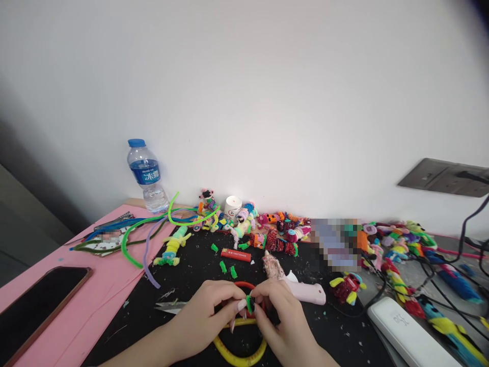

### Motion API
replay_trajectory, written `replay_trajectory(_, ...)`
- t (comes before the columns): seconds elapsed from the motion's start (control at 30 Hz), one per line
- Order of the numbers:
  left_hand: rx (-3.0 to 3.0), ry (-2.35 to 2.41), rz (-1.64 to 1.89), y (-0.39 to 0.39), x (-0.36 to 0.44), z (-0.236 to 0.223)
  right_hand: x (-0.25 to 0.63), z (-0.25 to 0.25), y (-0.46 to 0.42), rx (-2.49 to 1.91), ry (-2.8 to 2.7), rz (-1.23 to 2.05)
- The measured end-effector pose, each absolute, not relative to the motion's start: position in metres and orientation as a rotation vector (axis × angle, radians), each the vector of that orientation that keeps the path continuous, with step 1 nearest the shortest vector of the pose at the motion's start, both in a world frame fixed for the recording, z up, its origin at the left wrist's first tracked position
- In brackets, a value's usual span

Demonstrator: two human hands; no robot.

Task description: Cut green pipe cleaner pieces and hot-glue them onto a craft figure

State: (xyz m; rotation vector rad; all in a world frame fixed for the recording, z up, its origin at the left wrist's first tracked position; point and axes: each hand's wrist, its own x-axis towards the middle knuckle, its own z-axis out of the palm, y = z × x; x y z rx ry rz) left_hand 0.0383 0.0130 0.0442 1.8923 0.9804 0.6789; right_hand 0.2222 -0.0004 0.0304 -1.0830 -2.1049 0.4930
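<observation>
Between the fingertips of my left hand (pixel 216 311) and my right hand (pixel 280 316) is a small piece of green and black pipe cleaner (pixel 250 304). Both hands pinch it above the black mat. Under them lies a pair of scissors with yellow and red handle loops (pixel 240 359); its blades (pixel 171 307) stick out to the left of my left wrist. Just beyond my fingers are short green pipe cleaner pieces (pixel 223 266) and a red lighter (pixel 236 255). A pale pink hot glue gun (pixel 307 292) with a crusted nozzle rests by my right hand.
Pipe cleaner figures (pixel 173 247) line the wall side, with a paper cup (pixel 233 206). At left are a water bottle (pixel 147 176), loose pipe cleaners (pixel 132 244) and a phone (pixel 42 311). A white power bank (pixel 412 331) and black cables (pixel 431 275) lie at right.
</observation>
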Motion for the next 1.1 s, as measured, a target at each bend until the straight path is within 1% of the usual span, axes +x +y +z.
replay_trajectory(0.27, 1.888, 0.986, 0.695, 0.013, 0.036, 0.043, 0.222, 0.03, -0.002, -1.103, -2.097, 0.48)
replay_trajectory(0.5, 1.799, 0.952, 0.699, 0.013, 0.036, 0.047, 0.225, 0.034, -0.003, -1.094, -2.149, 0.533)
replay_trajectory(0.8, 2.067, 0.902, 0.675, 0.009, 0.035, 0.045, 0.218, 0.046, -0.003, -1.066, -2.344, 0.441)
replay_trajectory(1.1, 2.161, 0.919, 0.687, 0.008, 0.035, 0.045, 0.217, 0.042, -0.005, -1.078, -2.326, 0.411)
